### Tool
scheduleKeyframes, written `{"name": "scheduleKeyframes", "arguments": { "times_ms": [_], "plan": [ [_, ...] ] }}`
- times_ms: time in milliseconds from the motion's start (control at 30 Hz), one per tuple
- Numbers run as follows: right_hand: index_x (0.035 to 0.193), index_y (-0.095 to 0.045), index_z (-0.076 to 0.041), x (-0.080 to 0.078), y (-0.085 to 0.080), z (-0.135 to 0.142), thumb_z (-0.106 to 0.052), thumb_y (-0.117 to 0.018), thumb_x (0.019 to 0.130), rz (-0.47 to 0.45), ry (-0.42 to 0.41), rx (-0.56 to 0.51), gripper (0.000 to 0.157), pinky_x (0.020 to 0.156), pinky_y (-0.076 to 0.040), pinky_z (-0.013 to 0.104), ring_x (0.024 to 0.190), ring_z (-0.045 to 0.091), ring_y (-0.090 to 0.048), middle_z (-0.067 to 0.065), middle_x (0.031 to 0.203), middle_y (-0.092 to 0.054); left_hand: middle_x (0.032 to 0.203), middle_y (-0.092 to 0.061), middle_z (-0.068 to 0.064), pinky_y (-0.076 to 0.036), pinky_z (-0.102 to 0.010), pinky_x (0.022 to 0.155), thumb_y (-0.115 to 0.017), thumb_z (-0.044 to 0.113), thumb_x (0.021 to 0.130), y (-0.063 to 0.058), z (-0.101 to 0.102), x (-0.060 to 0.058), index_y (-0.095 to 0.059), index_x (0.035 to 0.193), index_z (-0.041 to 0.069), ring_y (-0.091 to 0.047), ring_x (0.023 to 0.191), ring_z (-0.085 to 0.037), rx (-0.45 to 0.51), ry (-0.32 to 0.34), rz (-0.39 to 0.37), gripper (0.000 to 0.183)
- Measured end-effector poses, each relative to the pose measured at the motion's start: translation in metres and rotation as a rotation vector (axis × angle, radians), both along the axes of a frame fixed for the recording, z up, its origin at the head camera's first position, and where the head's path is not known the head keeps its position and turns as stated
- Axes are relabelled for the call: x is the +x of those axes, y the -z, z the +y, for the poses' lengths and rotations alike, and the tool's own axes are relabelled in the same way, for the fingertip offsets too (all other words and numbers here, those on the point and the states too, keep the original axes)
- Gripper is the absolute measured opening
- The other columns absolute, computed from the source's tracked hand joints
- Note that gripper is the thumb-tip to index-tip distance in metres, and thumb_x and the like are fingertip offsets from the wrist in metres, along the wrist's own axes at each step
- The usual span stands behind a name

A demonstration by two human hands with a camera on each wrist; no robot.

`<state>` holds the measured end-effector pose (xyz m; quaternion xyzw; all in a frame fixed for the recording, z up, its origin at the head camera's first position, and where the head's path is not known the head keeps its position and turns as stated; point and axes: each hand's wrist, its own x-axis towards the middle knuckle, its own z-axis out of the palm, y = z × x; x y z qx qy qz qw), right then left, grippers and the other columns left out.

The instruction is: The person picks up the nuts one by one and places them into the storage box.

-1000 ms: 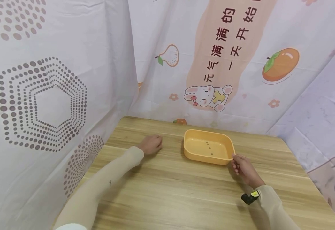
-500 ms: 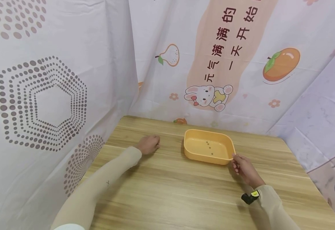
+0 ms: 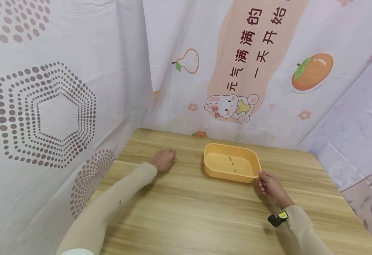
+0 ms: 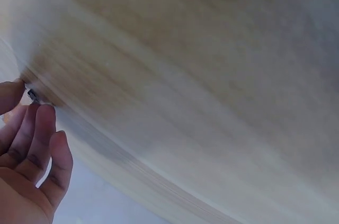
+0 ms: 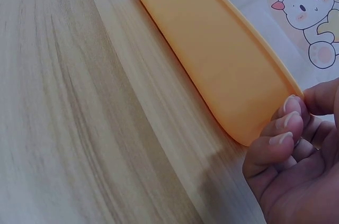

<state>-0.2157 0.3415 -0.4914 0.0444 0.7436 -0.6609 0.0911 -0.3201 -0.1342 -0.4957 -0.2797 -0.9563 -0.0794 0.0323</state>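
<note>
A yellow-orange rectangular tray (image 3: 230, 177) with rounded corners sits on the wooden table, and several small dark pieces (image 3: 232, 164) lie in a loose row on its floor. My right hand (image 3: 271, 187) pinches the tray's near right corner between thumb and fingers; the right wrist view shows the tray's outer wall (image 5: 212, 60) beside this hand (image 5: 296, 155). Left of the tray, low at the tabletop, is my left hand (image 3: 164, 160). In the left wrist view, this hand (image 4: 32, 150) has a tiny dark, shiny piece (image 4: 33, 96) between thumb and fingertips; its exact kind is too small to tell.
The wood-grain table (image 3: 186, 219) ends at a printed white curtain (image 3: 179, 106) behind the tray. More cloth hangs at the left (image 3: 122, 88) and right (image 3: 358, 117). A black device with a yellow label (image 3: 278, 219) is strapped at the right wrist.
My left hand has shifted slightly left, away from the tray, staying low at the table. My right hand keeps its grip on the corner, and the tray has not moved.
</note>
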Motion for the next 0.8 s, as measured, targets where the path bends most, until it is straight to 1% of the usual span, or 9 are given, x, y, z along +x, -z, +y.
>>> {"name": "scheduleKeyframes", "arguments": {
  "times_ms": [233,400,467,633,800],
  "plan": [
    [0.099,-0.055,-0.002,0.0000,-0.0001,0.0005,-0.037,-0.044,0.111,-0.003,-0.007,-0.013,0.039,0.051,-0.042,0.023,0.060,0.008,-0.044,-0.001,0.075,-0.049,0.088,-0.063,-0.004,-0.058,-0.034,0.068,-0.066,0.023,0.102,-0.0015,-0.0039,0.0001,-0.064,0.095,0.007,-0.065,0.079,-0.019,0.011,-0.016,0.009,0.018],
    [0.098,-0.056,-0.003,0.0001,0.0001,0.0012,-0.036,-0.043,0.112,-0.003,-0.015,-0.012,0.038,0.052,-0.042,0.023,0.060,0.008,-0.044,-0.001,0.075,-0.050,0.086,-0.060,-0.003,-0.057,-0.036,0.069,-0.065,0.029,0.102,-0.0020,-0.0038,-0.0017,-0.063,0.093,0.007,-0.062,0.078,-0.018,-0.020,-0.061,-0.011,0.024],
    [0.098,-0.056,-0.003,0.0001,0.0003,0.0013,-0.036,-0.043,0.112,0.000,-0.016,-0.010,0.038,0.051,-0.042,0.023,0.060,0.008,-0.044,-0.001,0.075,-0.050,0.088,-0.061,-0.004,-0.057,-0.036,0.070,-0.066,0.028,0.101,-0.0026,-0.0031,-0.0018,-0.064,0.094,0.006,-0.062,0.079,-0.018,-0.034,-0.074,-0.025,0.023],
    [0.098,-0.056,-0.002,-0.0010,0.0011,0.0014,-0.036,-0.043,0.112,0.002,-0.017,-0.013,0.038,0.051,-0.042,0.023,0.060,0.009,-0.045,-0.001,0.075,-0.049,0.090,-0.063,-0.004,-0.058,-0.036,0.073,-0.068,0.022,0.100,-0.0027,-0.0030,-0.0011,-0.065,0.095,0.006,-0.063,0.081,-0.018,-0.052,-0.080,-0.031,0.018],
    [0.097,-0.056,-0.003,-0.0007,0.0006,0.0014,-0.036,-0.044,0.112,-0.003,-0.017,-0.010,0.038,0.052,-0.042,0.024,0.060,0.009,-0.044,-0.001,0.075,-0.050,0.090,-0.063,-0.004,-0.058,-0.034,0.074,-0.069,0.023,0.099,-0.0012,-0.0041,-0.0018,-0.066,0.095,0.005,-0.060,0.079,-0.016,-0.073,-0.086,-0.029,0.019]
  ]
}}
